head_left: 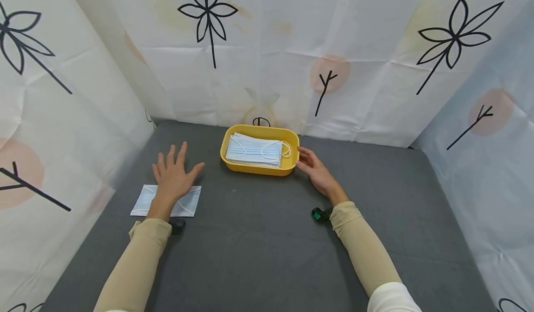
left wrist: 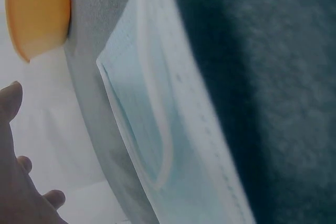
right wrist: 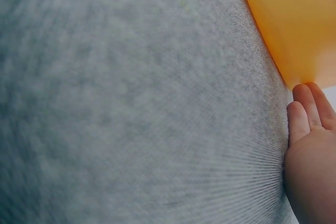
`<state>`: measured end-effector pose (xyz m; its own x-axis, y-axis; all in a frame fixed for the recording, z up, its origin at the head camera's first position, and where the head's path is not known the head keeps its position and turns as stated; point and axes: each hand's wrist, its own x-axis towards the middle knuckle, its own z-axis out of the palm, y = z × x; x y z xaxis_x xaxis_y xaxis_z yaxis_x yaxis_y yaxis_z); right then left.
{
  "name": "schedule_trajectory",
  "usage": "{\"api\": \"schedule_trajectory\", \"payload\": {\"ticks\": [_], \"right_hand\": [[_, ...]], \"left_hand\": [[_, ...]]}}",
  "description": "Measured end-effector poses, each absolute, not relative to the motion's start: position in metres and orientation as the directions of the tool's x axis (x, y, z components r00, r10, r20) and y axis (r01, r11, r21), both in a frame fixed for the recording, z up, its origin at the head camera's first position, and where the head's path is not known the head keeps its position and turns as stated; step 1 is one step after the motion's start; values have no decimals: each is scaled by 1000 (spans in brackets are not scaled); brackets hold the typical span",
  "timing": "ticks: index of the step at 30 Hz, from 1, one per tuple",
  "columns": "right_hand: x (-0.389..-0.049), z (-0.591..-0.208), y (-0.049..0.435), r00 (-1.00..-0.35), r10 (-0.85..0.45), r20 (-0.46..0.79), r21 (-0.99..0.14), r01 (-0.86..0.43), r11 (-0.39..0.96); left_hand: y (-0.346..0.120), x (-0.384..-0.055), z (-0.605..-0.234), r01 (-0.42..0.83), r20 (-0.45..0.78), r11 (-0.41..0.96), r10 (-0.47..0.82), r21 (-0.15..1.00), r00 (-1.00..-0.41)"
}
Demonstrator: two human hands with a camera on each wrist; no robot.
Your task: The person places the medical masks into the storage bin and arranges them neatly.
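My left hand (head_left: 173,178) is spread out and holds nothing, above a single light-blue face mask (head_left: 189,202) at the left. That mask (left wrist: 142,103) lies flat in the left wrist view, with a white ear loop across it. At the back middle stands a yellow plastic basket (head_left: 257,169) holding a stack of face masks (head_left: 253,149), their ear loops hanging towards its right side. My right hand (head_left: 320,175) rests its fingertips against the basket's right end. In the right wrist view, those fingers (right wrist: 299,119) are fairly straight against the basket's wall (right wrist: 294,35).
A grey cloth-covered table (head_left: 258,251) lies under everything. White curtains (head_left: 275,29) with printed flowers and trees stand behind it and on both sides. A small black wrist device (head_left: 320,214) sits at my right cuff, another (head_left: 178,226) at the left.
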<state>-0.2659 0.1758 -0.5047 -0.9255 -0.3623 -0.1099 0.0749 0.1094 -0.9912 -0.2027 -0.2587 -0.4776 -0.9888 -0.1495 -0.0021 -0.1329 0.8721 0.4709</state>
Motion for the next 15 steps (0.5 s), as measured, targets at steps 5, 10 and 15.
{"api": "schedule_trajectory", "payload": {"ticks": [5,10,15], "right_hand": [[-266,-505,176,-923,-370,-102,-992,64,113],[-266,-505,176,-921,-377,-95,-993,59,106],[-266,-505,176,-919,-383,-94,-992,57,108]], "left_hand": [[-267,-195,-477,-136,-3,862,-154,488,-988],[-278,-185,-477,-135,-37,863,-133,487,-990],[-290,-176,-479,-138,-68,858,-120,495,-990]]}}
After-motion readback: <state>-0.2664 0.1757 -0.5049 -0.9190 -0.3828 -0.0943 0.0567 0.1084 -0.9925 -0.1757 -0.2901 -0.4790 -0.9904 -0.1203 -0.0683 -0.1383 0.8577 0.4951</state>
